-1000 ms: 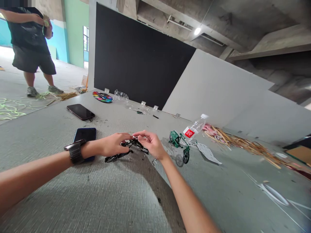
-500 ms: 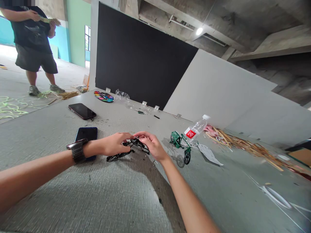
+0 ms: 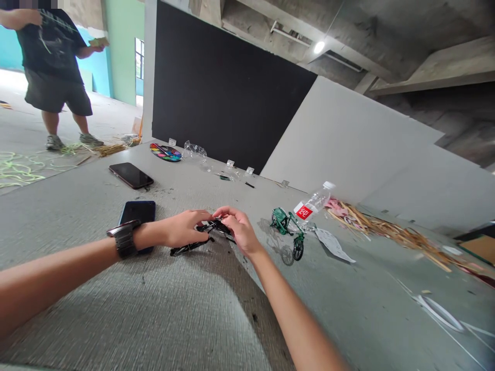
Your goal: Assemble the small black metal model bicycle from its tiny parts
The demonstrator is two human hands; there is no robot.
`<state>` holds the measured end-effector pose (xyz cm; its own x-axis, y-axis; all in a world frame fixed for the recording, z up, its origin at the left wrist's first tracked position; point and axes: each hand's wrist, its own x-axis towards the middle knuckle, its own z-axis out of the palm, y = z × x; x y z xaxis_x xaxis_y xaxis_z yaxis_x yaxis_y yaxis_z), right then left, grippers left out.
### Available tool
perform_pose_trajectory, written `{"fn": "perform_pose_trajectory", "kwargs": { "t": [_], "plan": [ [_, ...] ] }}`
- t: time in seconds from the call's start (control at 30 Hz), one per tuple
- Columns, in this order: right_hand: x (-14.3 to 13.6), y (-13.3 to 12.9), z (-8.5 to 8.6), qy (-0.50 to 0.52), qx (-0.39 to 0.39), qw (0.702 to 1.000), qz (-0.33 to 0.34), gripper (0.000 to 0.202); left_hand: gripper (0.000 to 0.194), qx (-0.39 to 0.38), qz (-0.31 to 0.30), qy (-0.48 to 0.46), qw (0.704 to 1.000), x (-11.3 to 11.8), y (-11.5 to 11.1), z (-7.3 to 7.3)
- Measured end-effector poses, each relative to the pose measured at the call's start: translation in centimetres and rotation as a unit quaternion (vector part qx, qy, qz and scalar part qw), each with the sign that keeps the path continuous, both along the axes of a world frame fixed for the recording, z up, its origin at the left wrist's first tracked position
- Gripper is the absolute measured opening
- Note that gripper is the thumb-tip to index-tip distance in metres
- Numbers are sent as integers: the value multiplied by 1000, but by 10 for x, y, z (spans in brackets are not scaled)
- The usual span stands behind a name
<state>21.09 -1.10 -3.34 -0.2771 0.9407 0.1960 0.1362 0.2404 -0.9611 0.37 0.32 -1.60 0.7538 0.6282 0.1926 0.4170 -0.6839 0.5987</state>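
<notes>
A small black model bicycle (image 3: 188,248) lies low on the grey tabletop, one wheel showing at its left end. Over its frame is my left hand (image 3: 189,228), with a dark watch on the wrist; its fingers are closed on the bicycle. My right hand (image 3: 242,229) pinches the bicycle's other end between thumb and fingers, which cover that end. What exactly sits between the fingertips is too small to make out. Off to the right stands a green model bicycle (image 3: 284,224), untouched by either hand.
Two phones, one dark (image 3: 131,175) and one blue (image 3: 127,212), lie left. A paint palette (image 3: 165,152) and clear plastic wrapping (image 3: 195,150) are at the back. To the right are a bottle (image 3: 315,203), a paper sheet (image 3: 333,245) and wood strips (image 3: 386,232). A person (image 3: 54,67) stands beyond.
My right hand has tilted slightly and shifted a little left on the black model bicycle, whose right end shows less now. The person in the background has moved their hands apart.
</notes>
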Motion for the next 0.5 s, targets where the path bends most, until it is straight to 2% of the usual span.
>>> {"fn": "perform_pose_trajectory", "kwargs": {
  "t": [0.17,0.37,0.5],
  "plan": [
    [2,1,-1,7,8,1000,-12,23,45,1,-1,-1,1000,0,0,1],
    [10,8,-8,-41,75,989,-120,26,60,0,22,-12,1000,-1,0,0],
    [9,8,-11,-73,99,982,-141,25,71,12,43,-28,999,-4,1,-2]
  ]
}}
